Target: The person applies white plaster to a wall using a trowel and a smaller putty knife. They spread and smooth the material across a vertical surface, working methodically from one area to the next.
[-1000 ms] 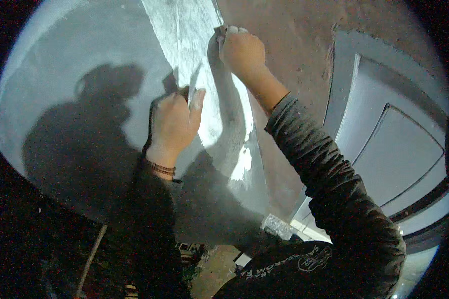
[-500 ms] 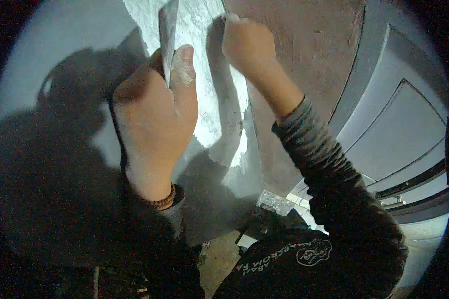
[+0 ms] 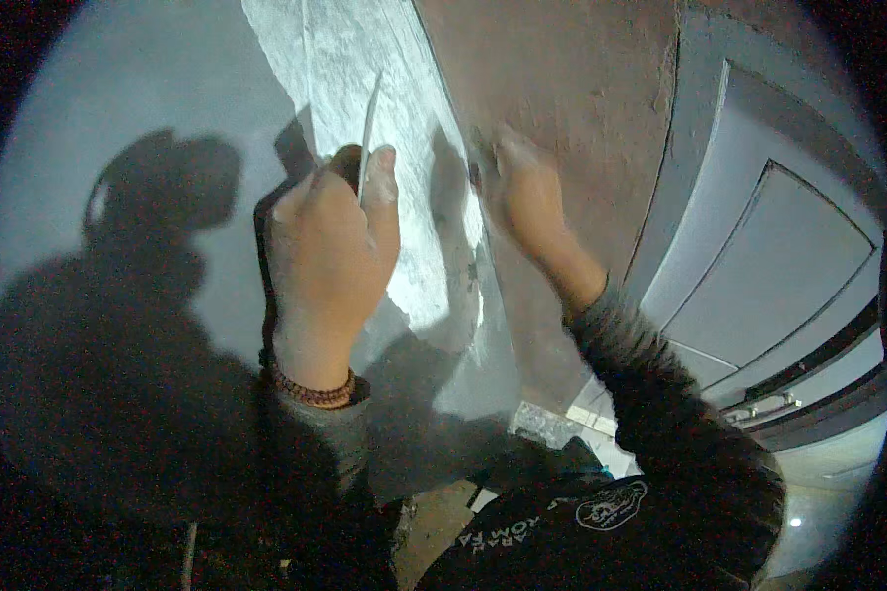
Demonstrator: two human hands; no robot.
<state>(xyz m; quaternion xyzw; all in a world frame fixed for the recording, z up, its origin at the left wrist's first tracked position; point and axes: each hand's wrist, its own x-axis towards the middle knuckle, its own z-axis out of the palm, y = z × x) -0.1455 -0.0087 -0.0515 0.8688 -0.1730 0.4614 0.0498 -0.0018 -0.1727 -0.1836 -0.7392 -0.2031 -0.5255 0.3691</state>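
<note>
A smooth grey wall [image 3: 148,118] filled the left of the view, with the person's shadow [image 3: 138,295] cast dark across it. Just right of the shadow, the left hand [image 3: 330,256] was raised in front of the wall, fingers curled closed around the handle of a thin flat blade [image 3: 369,138] that stood nearly upright, its edge turned toward the camera; a band of brown beads [image 3: 310,392] circled that wrist. The blade rose in front of a pale, streaky strip of fresh plaster [image 3: 404,177] running down the wall. Right of that strip, the right hand [image 3: 527,192] rested at the line where the plaster met a rough brown surface [image 3: 562,89]; its fingers were bent against the surface, and I could not tell whether they held anything. The dark sleeve [image 3: 660,394] ran down from it toward the lower edge. Further right stood a grey panelled door [image 3: 769,256].
</note>
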